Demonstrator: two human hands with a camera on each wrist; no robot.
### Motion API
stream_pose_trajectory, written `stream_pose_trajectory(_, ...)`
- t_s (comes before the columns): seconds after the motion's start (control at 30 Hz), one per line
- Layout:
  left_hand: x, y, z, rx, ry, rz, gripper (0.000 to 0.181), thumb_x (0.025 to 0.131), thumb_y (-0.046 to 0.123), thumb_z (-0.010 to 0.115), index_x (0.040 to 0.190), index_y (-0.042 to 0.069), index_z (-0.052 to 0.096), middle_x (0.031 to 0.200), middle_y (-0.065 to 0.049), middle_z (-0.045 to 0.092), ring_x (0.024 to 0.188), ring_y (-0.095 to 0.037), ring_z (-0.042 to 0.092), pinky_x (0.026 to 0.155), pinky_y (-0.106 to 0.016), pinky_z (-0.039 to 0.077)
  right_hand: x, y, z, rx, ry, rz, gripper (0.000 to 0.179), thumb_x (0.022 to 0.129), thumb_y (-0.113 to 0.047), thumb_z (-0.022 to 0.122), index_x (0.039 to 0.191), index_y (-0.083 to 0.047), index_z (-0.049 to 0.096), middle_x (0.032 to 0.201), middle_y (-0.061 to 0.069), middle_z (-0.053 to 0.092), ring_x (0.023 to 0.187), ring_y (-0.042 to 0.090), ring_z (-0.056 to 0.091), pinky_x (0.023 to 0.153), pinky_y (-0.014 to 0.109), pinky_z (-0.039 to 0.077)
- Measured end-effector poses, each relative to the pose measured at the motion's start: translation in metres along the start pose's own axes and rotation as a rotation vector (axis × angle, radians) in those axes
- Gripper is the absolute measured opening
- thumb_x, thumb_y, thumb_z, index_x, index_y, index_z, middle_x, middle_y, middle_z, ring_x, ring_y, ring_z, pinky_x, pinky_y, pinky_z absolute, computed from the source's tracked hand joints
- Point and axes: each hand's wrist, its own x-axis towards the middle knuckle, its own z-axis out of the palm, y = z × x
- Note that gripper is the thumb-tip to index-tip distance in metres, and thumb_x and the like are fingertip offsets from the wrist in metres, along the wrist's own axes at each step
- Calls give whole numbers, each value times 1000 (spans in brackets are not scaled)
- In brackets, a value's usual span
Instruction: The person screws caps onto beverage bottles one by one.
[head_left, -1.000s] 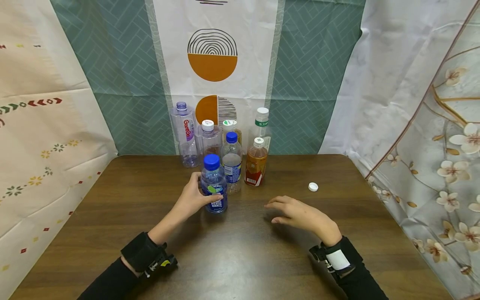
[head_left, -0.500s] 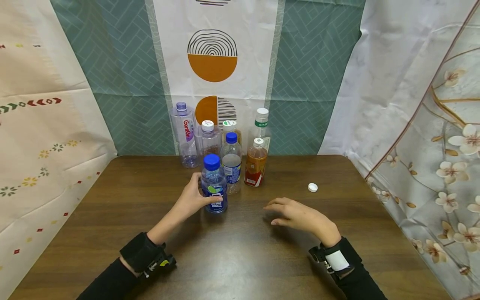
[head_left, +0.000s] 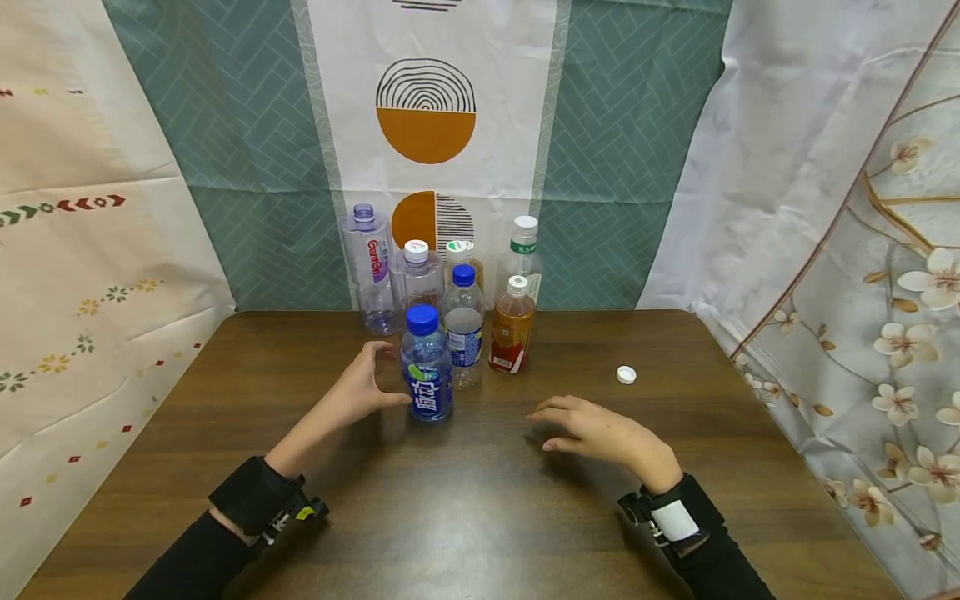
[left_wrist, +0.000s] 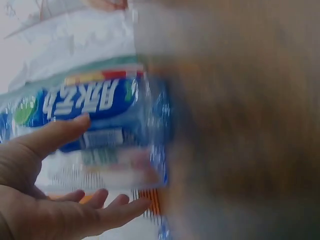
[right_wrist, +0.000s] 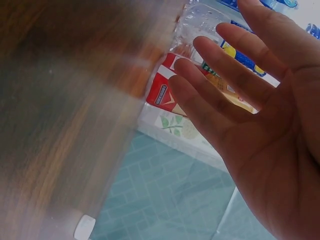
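A blue plastic bottle (head_left: 426, 379) with a blue cap stands upright at the front of a group of bottles. Just left of it is my left hand (head_left: 358, 390), thumb and fingers spread apart. The thumb tip lies close to the label; whether it touches I cannot tell. In the left wrist view the bottle (left_wrist: 100, 102) looks blurred behind the thumb. My right hand (head_left: 600, 429) hovers low over the table's right half, fingers extended, holding nothing. In the right wrist view its fingers lie in front of a red-labelled bottle (right_wrist: 161, 90).
Behind the blue bottle stand a blue-capped clear bottle (head_left: 463, 329), an amber drink bottle (head_left: 513, 333), an uncapped tall bottle (head_left: 372, 271) and several white-capped ones. A loose white cap (head_left: 626, 375) lies on the wooden table (head_left: 480, 517). Cloth (head_left: 622, 167) hangs behind.
My left hand has let go of the blue bottle and drawn back to the left, its fingers now apart from it. The right hand has stayed in place.
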Motion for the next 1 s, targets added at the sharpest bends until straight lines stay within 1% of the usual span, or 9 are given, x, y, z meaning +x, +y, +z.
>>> stream_pose_trajectory(0.1,4,-6,-12,16,-3,0,90,75,8,90,140,-12,31,135,-36,49,128,-52,49,109,-63,40,0,0,0,4,-4,1,41,97,-23,71,132,-2,64,129,12,63,119,29,61,101,46,52)
stream_pose_trajectory(0.2,8,-11,-20,27,-29,-22,90,77,11,90,142,-10,31,135,-34,50,128,-51,49,108,-62,41,1,-1,1,5,-6,0,41,97,-23,71,131,-2,65,129,12,64,119,29,61,100,45,53)
stream_pose_trajectory(0.3,17,-17,-29,38,-19,-52,86,80,11,87,142,-10,32,135,-35,50,128,-51,50,107,-61,42,1,-1,0,7,-9,0,41,96,-23,71,131,-2,65,129,12,64,119,29,61,100,45,53)
stream_pose_trajectory(0.37,26,-22,-36,35,20,-78,83,83,10,84,143,-11,31,136,-36,49,127,-52,50,107,-60,43,1,-2,0,12,-13,-1,41,96,-23,71,131,-2,65,129,12,64,119,30,61,100,45,53)
stream_pose_trajectory(0.47,44,-29,-50,28,103,-134,80,90,14,78,146,-12,26,141,-37,44,129,-52,47,107,-60,43,2,-2,1,19,-20,-1,41,97,-23,71,132,-2,64,130,12,63,120,30,61,101,46,52)
stream_pose_trajectory(0.6,70,-36,-68,-9,215,-189,85,95,23,73,152,-9,18,150,-35,36,136,-51,42,110,-59,41,2,-1,3,35,-35,4,42,97,-23,70,133,-2,64,131,13,63,121,30,60,101,47,52)
stream_pose_trajectory(0.7,86,-39,-76,-55,276,-204,91,95,27,73,155,-5,13,156,-33,29,140,-51,37,113,-59,38,3,0,5,39,-43,4,42,97,-23,70,133,-2,63,131,13,62,121,30,60,101,47,52)
stream_pose_trajectory(0.8,100,-41,-79,-92,300,-204,98,93,30,76,157,-3,9,159,-31,24,142,-50,34,116,-59,34,4,1,6,32,-45,-1,41,98,-23,70,133,-3,63,131,13,62,121,30,60,101,46,52)
stream_pose_trajectory(1.0,120,-40,-79,-144,297,-197,103,89,32,79,156,-1,8,161,-29,22,144,-46,32,119,-57,29,4,0,5,30,-36,-5,42,97,-21,71,133,-2,63,130,13,63,120,29,61,101,46,52)
